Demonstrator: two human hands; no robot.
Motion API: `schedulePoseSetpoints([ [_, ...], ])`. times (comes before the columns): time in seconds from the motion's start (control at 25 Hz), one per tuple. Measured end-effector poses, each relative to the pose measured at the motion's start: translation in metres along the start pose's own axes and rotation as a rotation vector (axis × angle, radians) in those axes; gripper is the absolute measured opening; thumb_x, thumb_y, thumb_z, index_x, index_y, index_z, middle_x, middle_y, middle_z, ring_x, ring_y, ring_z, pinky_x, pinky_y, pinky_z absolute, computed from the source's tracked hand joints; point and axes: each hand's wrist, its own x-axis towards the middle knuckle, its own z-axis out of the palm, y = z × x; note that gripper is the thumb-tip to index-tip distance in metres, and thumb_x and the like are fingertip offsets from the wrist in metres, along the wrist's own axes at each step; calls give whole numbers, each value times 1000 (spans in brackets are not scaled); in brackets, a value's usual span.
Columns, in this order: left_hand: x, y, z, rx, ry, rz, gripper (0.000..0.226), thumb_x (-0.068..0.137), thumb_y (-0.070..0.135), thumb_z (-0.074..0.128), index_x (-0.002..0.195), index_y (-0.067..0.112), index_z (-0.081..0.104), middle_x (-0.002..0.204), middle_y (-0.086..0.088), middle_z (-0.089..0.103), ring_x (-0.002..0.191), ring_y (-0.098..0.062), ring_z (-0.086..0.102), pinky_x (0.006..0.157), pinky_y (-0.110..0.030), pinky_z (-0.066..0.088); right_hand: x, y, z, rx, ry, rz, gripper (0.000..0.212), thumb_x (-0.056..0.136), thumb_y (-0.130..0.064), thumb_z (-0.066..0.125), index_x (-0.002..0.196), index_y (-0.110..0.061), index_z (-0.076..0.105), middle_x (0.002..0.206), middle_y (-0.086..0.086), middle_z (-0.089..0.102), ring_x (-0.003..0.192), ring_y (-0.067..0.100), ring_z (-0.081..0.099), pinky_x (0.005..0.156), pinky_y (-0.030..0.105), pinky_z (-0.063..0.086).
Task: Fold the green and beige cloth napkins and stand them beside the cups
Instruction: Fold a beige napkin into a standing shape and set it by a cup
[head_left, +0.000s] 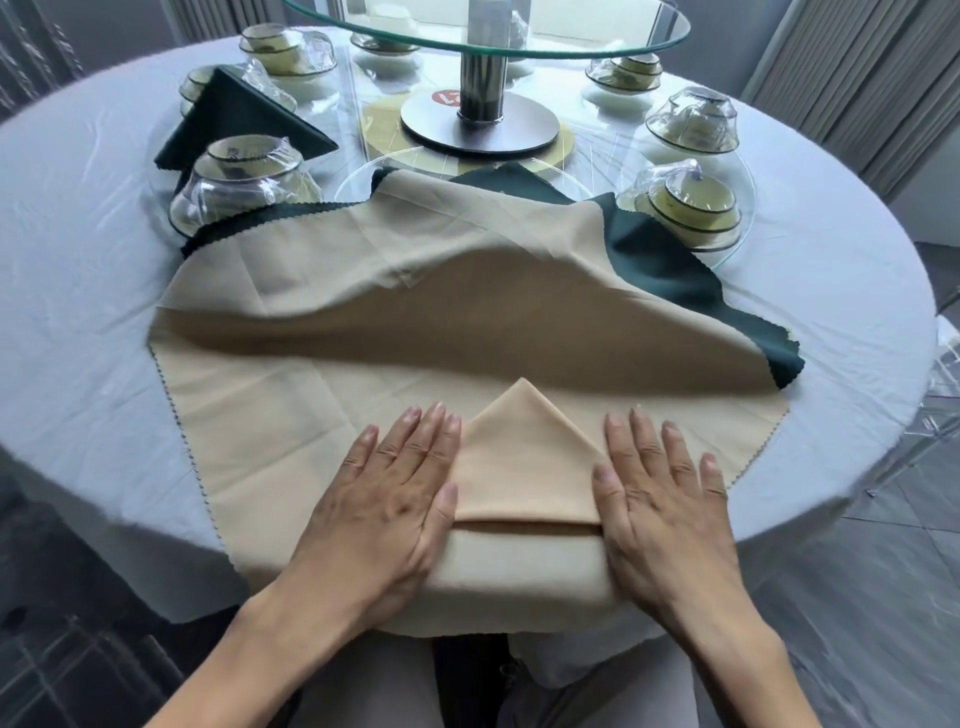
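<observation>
Both flat, open hands, left hand and right hand, press the beige napkin at 6 o'clock. Soft, floppy stuff. I'd pinch its folded edges.

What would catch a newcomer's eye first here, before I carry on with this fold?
First the big beige napkin spread across the near side of the table, with the left hand and right hand pressed flat either side of its folded-up point. Next, the dark green napkin showing under its far right edge. Then the plastic-wrapped cup sets ringing the glass turntable.
</observation>
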Motion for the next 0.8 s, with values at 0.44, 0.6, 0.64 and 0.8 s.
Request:
schedulePoseSetpoints([
  [0.44, 68, 33, -26, -48, -124, -37, 43, 98, 21, 40, 141, 21, 43, 120, -3, 50, 107, -26, 47, 90, -39, 43, -6, 14, 0, 70, -17, 57, 69, 71, -57, -28, 138, -40, -31, 157, -14, -28, 147, 13, -24, 119, 42, -13],
  [0.6, 81, 9, -45, -566, -409, -206, 16, 84, 28, 63, 100, 28, 61, 83, 10, 57, 79, -12, 55, 69, -29, 42, -2, 16, 1, 103, -3, 62, 81, 75, -61, -20, 152, -38, -14, 162, -10, -18, 149, 15, -16, 120, 44, -9],
  [0.64, 85, 6, -50, -661, -475, -212, 13, 75, 25, 66, 87, 24, 62, 72, 12, 57, 69, -11, 54, 62, -27, 40, -3, 15, 0, 143, 56, 65, 79, 81, -63, -8, 155, -37, 3, 164, -5, -8, 150, 19, -6, 120, 47, -3],
  [0.8, 91, 8, -70, -956, -647, -105, 23, 63, 11, 57, 82, 4, 67, 70, 3, 62, 63, -11, 57, 59, -24, 44, -30, -6, -14, 262, 594, -53, 29, 85, -38, 55, 107, -21, 62, 116, 3, 56, 109, 29, 51, 90, 46, 37],
])
